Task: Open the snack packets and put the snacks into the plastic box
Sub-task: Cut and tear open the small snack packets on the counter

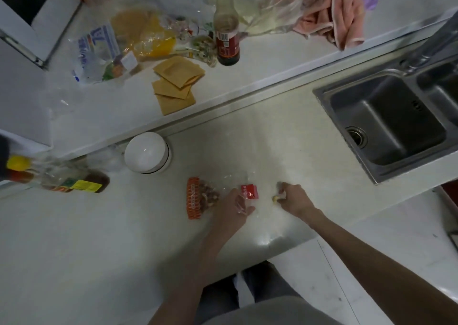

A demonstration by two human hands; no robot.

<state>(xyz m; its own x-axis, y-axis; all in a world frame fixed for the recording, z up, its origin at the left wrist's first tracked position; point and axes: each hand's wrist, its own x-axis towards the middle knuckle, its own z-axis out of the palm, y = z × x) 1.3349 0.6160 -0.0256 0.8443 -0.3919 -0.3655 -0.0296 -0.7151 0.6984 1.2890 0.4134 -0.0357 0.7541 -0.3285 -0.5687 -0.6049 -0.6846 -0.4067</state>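
My right hand (pixel 293 199) has its fingers curled, pinching a small yellowish snack (pixel 275 198) just off the counter (pixel 285 139), probably freshly out of its wrapper. My left hand (pixel 234 207) grips a clear, crinkled wrapper with a red packet (pixel 249 192) at its fingertips, steadying it. The orange-edged nut packet (pixel 198 197) lies beside it, long axis running away from me. I cannot make out the plastic box; the white round container (pixel 147 152) sits farther back

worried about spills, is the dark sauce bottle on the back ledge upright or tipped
Upright: the dark sauce bottle stands on its base on the ledge, neck pointing up.
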